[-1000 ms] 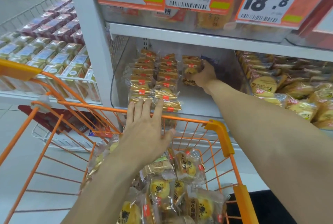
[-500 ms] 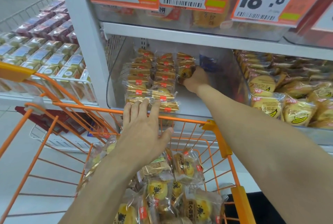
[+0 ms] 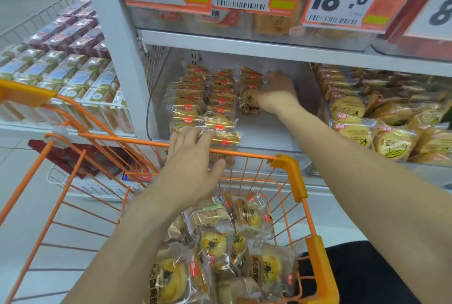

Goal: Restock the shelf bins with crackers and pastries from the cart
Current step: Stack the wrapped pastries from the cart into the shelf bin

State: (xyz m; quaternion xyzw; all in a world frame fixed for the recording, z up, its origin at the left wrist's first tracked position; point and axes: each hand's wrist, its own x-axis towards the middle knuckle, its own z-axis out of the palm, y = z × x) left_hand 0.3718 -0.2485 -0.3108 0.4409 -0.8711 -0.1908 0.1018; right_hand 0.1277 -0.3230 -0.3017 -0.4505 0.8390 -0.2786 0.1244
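Two hands busy here: the right hand [image 3: 274,93] is deep in the clear bin [image 3: 156,98] on the shelf, fingers curled round a wrapped pastry [image 3: 249,102] at the front of the third row, pressing it up against the ones behind. Left hand [image 3: 193,159] hangs flat with straight fingers over the front rail of the cart [image 3: 288,164], holding nothing, fingertips right at the front packs of the two filled rows [image 3: 203,105]. Plenty more pastries [image 3: 234,242] are piled in the cart below, so I'd say the job's early-ish; that third row is short and the right side of the bin floor is bare. To do this step well, I'd stand the pack on edge, label facing the same way as its neighbours, snug it back so the row doesn't flop, then let go gently. Wrappers look slippery, so a leaning one could topple the line.
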